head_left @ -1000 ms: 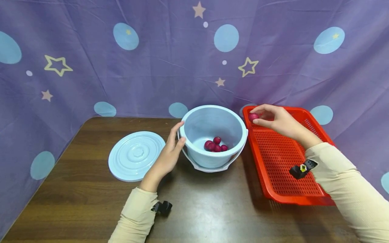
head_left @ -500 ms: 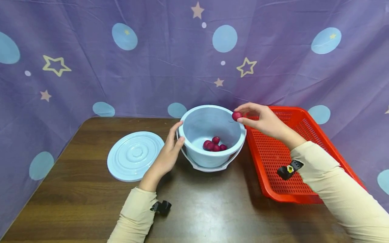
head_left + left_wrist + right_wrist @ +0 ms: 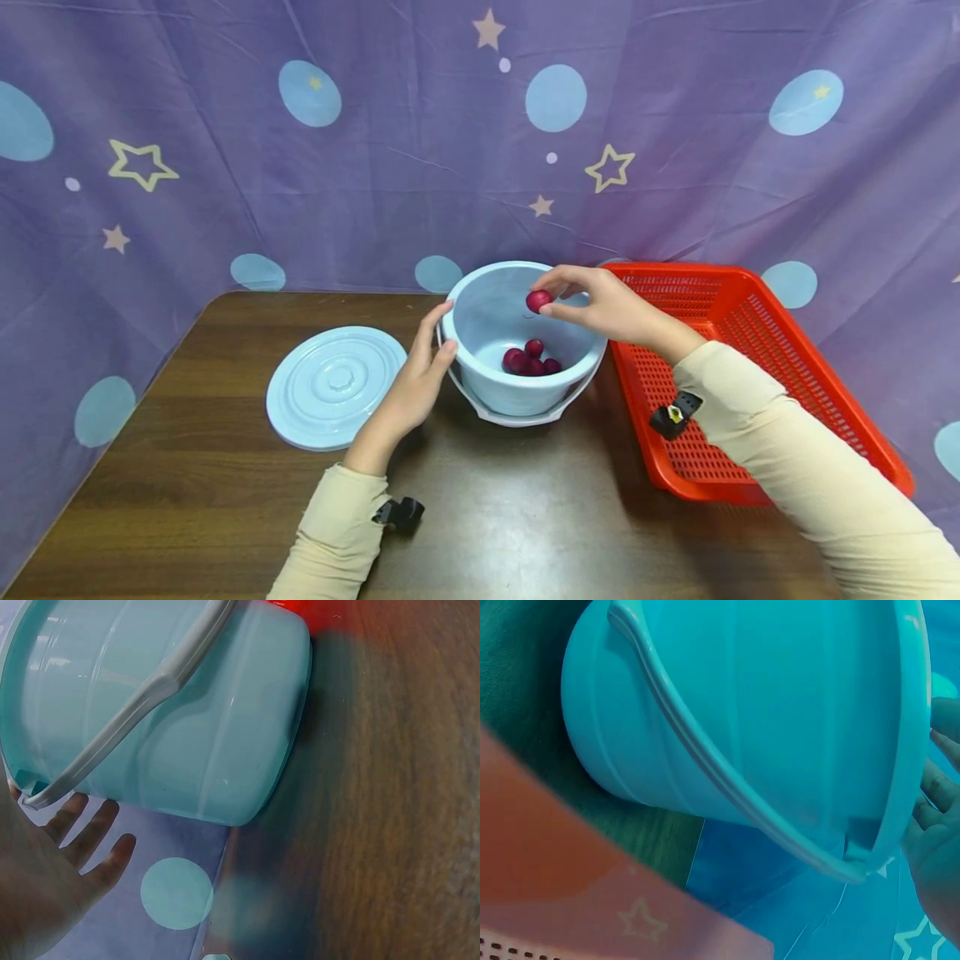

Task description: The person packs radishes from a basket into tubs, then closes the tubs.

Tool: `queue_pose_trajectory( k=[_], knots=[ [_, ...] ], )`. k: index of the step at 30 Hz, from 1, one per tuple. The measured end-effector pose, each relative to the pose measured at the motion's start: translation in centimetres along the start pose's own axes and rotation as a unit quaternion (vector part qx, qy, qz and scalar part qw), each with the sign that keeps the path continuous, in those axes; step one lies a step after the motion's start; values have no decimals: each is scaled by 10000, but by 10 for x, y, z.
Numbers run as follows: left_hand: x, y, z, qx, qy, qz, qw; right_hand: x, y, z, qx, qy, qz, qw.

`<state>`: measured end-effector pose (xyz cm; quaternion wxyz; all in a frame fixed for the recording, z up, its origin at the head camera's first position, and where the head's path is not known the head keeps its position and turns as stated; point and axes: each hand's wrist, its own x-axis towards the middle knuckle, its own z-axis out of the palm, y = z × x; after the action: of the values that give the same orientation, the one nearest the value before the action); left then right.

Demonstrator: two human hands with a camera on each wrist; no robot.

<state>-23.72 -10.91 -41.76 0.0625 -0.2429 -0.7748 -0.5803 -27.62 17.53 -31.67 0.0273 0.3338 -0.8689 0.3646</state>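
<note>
My right hand (image 3: 609, 307) pinches a round dark-red radish (image 3: 538, 301) between thumb and fingertips, above the mouth of a light blue bucket (image 3: 510, 395). A thin root tail shows beneath the radish. Several more radishes (image 3: 517, 360) lie at the bottom of the bucket. On the bucket's left side my left hand (image 3: 411, 385) rests with its thumb and fingers against the rim. The left wrist view shows extended, spread fingers (image 3: 96, 832) by the bucket's handle joint. In the right wrist view, the bucket's outer wall hides the radishes.
A red perforated basket (image 3: 652, 450) stands right of the bucket, partly under my right forearm. To the left, a round light blue lid (image 3: 307, 400) lies flat on the brown wooden table (image 3: 480, 525). The bucket's handle (image 3: 517, 419) hangs down in front. A purple patterned curtain (image 3: 420, 167) backs the table.
My right hand has carried the radish left from over the red basket to above the bucket's mouth. The left hand has stayed at the bucket's rim.
</note>
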Motion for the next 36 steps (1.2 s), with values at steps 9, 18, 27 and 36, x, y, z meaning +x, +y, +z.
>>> queue_pose_trajectory(
  k=[9,18,27,36],
  knots=[
    [-1,1,1,-83,-56,-115,9999,9,-1,4,-26,-25,39,10000],
    [-1,1,1,116,-40,11,9999,6,-3,4,-47,11,32,10000],
    [-2,5,-6,724,-79,52,9973,-7,-32,5,-202,37,246,9995],
    [-10,15,-30,808,59,-91,9967,-21,-80,26,135,446,-332,9984]
  ],
)
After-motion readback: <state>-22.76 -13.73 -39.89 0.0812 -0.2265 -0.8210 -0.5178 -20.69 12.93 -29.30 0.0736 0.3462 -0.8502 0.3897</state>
